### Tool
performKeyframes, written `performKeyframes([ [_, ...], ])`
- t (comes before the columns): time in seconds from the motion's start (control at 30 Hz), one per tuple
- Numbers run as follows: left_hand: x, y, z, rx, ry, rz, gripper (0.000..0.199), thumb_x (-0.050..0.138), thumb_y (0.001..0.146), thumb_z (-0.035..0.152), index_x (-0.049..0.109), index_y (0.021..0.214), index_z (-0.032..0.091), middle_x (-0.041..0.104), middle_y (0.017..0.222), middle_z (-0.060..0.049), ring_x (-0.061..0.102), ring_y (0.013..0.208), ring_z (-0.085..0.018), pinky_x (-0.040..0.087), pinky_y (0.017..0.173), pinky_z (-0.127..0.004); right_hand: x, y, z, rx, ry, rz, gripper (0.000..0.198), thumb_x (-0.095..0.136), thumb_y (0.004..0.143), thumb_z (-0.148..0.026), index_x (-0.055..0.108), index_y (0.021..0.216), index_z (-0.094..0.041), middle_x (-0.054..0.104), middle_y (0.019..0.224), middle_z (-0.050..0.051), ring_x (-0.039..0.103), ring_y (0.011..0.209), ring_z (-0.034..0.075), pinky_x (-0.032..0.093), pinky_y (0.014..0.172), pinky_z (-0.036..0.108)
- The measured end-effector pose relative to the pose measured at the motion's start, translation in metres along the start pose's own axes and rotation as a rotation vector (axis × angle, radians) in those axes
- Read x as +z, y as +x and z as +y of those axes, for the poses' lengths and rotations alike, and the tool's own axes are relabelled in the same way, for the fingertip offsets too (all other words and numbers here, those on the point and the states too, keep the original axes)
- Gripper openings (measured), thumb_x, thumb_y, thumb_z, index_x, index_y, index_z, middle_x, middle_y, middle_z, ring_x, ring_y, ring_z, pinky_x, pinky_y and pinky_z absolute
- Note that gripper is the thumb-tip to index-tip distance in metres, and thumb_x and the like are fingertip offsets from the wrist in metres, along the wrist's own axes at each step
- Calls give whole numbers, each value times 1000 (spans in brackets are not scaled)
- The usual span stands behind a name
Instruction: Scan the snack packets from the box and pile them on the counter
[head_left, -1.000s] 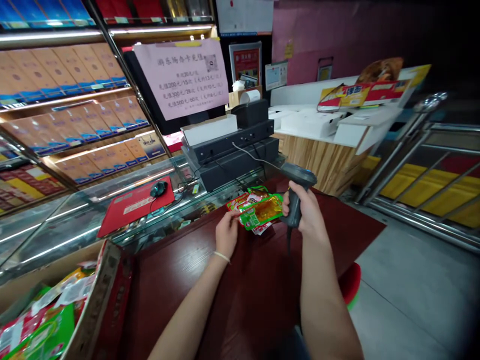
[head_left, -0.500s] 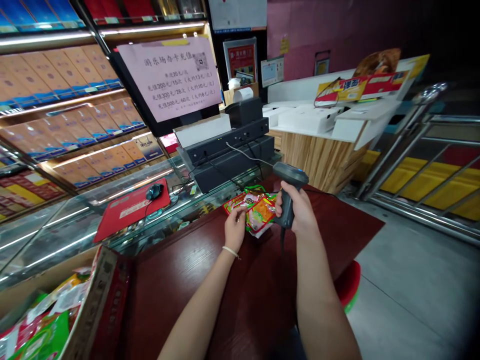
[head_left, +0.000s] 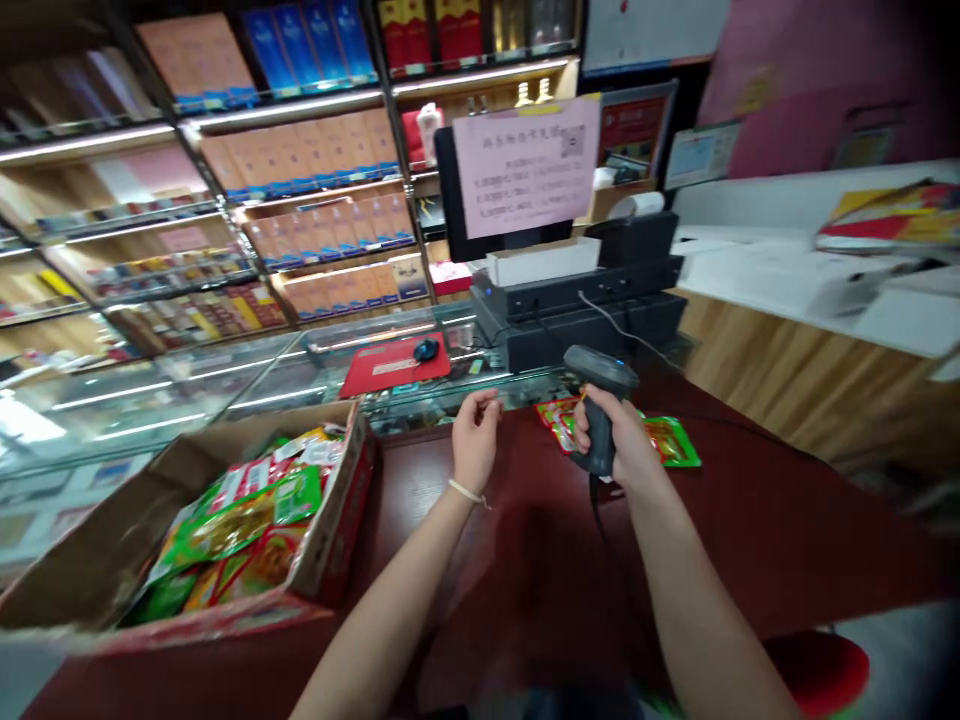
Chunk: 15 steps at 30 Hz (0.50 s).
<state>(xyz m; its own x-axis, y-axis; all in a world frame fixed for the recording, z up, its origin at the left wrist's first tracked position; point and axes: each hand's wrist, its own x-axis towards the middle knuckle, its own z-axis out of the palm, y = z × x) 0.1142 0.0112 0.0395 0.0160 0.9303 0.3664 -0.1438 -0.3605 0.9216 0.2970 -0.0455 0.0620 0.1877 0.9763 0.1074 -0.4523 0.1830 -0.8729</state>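
Observation:
A dark grey handheld barcode scanner (head_left: pixel 600 440) is gripped by its handle in my right hand (head_left: pixel 630 440), fingers wrapped round it. Its head points up and left, and a cable hangs from the handle. Behind the scanner, colourful snack packets (head_left: pixel 671 440) lie on the dark red table, partly hidden by my right hand. My left hand (head_left: pixel 474 440), a pale band on its wrist, hovers over the table with loosely curled, parted fingers and nothing visible in them. Left of it stands an open cardboard box (head_left: pixel 341 520) holding several green, red and yellow snack packets (head_left: pixel 240 520).
A red mouse pad (head_left: pixel 375 368) with a black mouse (head_left: pixel 426 350) lies on the glass counter. Beyond stand a monitor with a pink sign (head_left: pixel 529 165) and a dark cash drawer unit (head_left: pixel 585 335). Stocked shelves fill the back left. A red stool (head_left: pixel 817 675) is at lower right.
The view has swung left, bringing more of the box into sight. My left hand has let go of the snack packets and moved left of them. My right hand keeps hold of the scanner.

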Motion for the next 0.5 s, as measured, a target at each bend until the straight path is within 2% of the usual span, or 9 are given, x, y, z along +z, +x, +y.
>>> performKeyframes([
  [0.23, -100, -3, 69, 78, -46, 162, 22, 63, 83, 30, 63, 102, 19, 65, 94, -5, 62, 86, -15, 52, 70, -24, 76, -10, 13, 109, -83, -197, 24, 69, 82, -41, 58, 77, -20, 55, 52, -4, 47, 36, 11, 39, 34, 22],
  [0.4, -189, -6, 107, 135, 12, 261, 25, 66, 80, 30, 64, 103, 20, 65, 94, -3, 62, 86, -13, 51, 72, -23, 125, -24, 32, 162, -126, -312, 25, 69, 82, -41, 57, 76, -20, 54, 53, -4, 47, 37, 11, 40, 34, 22],
  [0.5, -247, -2, 117, 113, 110, 310, 28, 69, 77, 31, 65, 102, 19, 66, 89, -3, 63, 82, -14, 51, 73, -25, 154, -28, 47, 185, -158, -383, 29, 68, 82, -42, 56, 70, -19, 53, 52, -4, 47, 36, 10, 39, 33, 21],
])
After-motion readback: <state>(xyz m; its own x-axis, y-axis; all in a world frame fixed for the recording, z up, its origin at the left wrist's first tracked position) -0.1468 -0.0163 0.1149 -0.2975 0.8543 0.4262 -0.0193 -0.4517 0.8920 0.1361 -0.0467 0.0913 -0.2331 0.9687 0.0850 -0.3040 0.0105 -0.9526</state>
